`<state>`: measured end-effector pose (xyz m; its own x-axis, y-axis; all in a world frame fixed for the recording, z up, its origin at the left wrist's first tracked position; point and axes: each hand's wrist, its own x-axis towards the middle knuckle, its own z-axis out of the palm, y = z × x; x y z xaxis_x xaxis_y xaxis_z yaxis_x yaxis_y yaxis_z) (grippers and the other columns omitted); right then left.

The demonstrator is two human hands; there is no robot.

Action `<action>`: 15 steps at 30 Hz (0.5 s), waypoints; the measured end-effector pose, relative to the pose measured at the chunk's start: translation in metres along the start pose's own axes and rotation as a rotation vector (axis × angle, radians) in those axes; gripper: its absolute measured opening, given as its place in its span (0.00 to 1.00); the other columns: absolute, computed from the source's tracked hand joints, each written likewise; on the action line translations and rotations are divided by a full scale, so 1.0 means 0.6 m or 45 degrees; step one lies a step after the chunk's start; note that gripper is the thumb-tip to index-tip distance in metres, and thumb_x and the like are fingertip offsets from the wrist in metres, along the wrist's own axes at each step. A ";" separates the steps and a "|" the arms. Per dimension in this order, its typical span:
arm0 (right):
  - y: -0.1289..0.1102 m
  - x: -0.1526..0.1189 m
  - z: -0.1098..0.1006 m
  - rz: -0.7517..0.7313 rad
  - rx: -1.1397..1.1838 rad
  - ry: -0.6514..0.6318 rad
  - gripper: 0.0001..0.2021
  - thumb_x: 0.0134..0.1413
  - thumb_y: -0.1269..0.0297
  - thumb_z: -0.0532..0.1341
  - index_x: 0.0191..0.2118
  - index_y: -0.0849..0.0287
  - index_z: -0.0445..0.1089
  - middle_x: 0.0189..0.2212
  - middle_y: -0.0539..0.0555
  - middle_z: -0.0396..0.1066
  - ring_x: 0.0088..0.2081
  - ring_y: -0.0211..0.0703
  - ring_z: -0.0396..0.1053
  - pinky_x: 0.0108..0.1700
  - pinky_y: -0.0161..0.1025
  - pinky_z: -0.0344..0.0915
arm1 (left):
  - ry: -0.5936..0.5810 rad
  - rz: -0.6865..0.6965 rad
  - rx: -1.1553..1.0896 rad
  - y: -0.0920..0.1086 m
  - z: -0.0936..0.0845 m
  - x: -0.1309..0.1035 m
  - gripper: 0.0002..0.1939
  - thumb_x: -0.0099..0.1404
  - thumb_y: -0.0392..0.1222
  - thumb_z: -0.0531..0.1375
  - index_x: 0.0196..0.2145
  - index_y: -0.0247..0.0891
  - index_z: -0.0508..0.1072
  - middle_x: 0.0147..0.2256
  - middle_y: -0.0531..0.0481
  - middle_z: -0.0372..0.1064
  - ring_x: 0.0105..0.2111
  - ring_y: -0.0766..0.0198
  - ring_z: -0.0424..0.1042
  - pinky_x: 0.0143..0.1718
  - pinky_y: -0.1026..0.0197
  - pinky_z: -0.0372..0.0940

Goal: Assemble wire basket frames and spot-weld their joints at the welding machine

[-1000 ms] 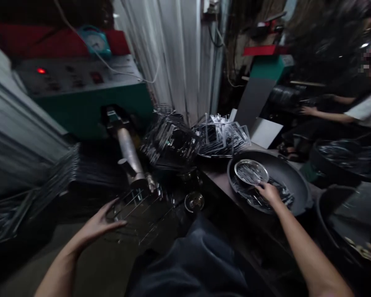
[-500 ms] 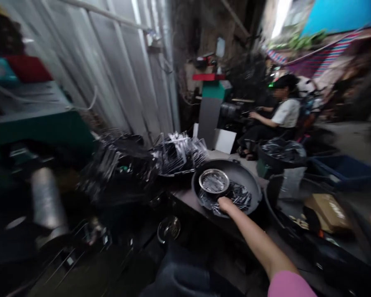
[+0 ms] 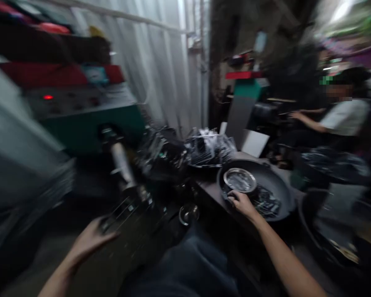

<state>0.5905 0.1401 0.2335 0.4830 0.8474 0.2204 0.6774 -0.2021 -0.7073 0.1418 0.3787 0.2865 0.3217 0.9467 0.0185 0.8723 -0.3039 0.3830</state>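
Observation:
At lower left, my left hand [image 3: 94,237] has its thumb and fingers apart around a dark end of a thin metal wire frame [image 3: 123,210]; blur hides how firmly it grips. My right hand [image 3: 239,202] is over the near left rim of a wide dark pan [image 3: 281,185], fingers curled; anything between them is too blurred to name. Just beyond those fingers, a round metal bowl [image 3: 239,180] sits in the pan, beside a heap of small dark metal pieces [image 3: 267,202].
A green machine [image 3: 89,123] with a metal cylinder [image 3: 123,163] stands at left. Wire parts [image 3: 208,148] are piled behind the pan. A small metal dish [image 3: 188,214] lies below. A seated person [image 3: 343,117] works at back right, near black tubs [image 3: 312,222].
The view has swung left, so the scene sits further right. My left hand has come into view at lower left. My right hand has moved from the small pieces toward the pan's left rim.

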 end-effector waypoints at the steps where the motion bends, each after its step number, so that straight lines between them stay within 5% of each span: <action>1: -0.025 -0.007 0.028 -0.008 0.124 -0.058 0.10 0.52 0.59 0.55 0.35 0.58 0.68 0.26 0.52 0.70 0.30 0.44 0.69 0.37 0.39 0.64 | -0.039 0.012 -0.034 -0.015 0.002 -0.014 0.36 0.39 0.63 0.61 0.42 0.37 0.66 0.42 0.44 0.71 0.43 0.50 0.69 0.44 0.56 0.65; 5: -0.092 -0.069 0.153 0.072 0.487 -0.325 0.14 0.50 0.50 0.54 0.33 0.55 0.67 0.23 0.51 0.68 0.28 0.47 0.68 0.33 0.41 0.65 | 0.027 0.122 0.064 -0.032 0.002 -0.045 0.40 0.40 0.58 0.62 0.47 0.30 0.64 0.50 0.36 0.63 0.52 0.48 0.62 0.53 0.55 0.57; 8: -0.113 -0.105 0.206 0.019 0.490 -0.527 0.13 0.46 0.49 0.56 0.28 0.54 0.66 0.25 0.53 0.69 0.29 0.51 0.68 0.32 0.43 0.65 | 0.071 0.158 0.184 -0.016 -0.004 -0.074 0.42 0.39 0.58 0.64 0.49 0.31 0.63 0.54 0.35 0.58 0.55 0.46 0.56 0.56 0.51 0.53; 11: -0.155 -0.102 0.197 -0.098 0.431 -0.646 0.11 0.47 0.54 0.57 0.32 0.55 0.66 0.28 0.52 0.69 0.33 0.49 0.67 0.37 0.41 0.63 | 0.118 0.206 0.275 0.010 -0.011 -0.115 0.44 0.37 0.58 0.65 0.50 0.34 0.63 0.54 0.34 0.57 0.56 0.44 0.55 0.55 0.45 0.50; 15: -0.261 -0.071 0.163 -0.426 0.275 -0.927 0.07 0.48 0.64 0.58 0.34 0.56 0.63 0.29 0.48 0.67 0.32 0.41 0.65 0.35 0.34 0.60 | 0.146 0.237 0.377 0.056 -0.014 -0.153 0.44 0.37 0.58 0.65 0.50 0.31 0.63 0.55 0.30 0.56 0.56 0.40 0.53 0.55 0.40 0.46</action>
<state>0.4096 0.1838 0.2694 -0.2556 0.9668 0.0044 0.5643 0.1529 -0.8112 0.1384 0.2824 0.3052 0.4564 0.8729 0.1724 0.8768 -0.4742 0.0801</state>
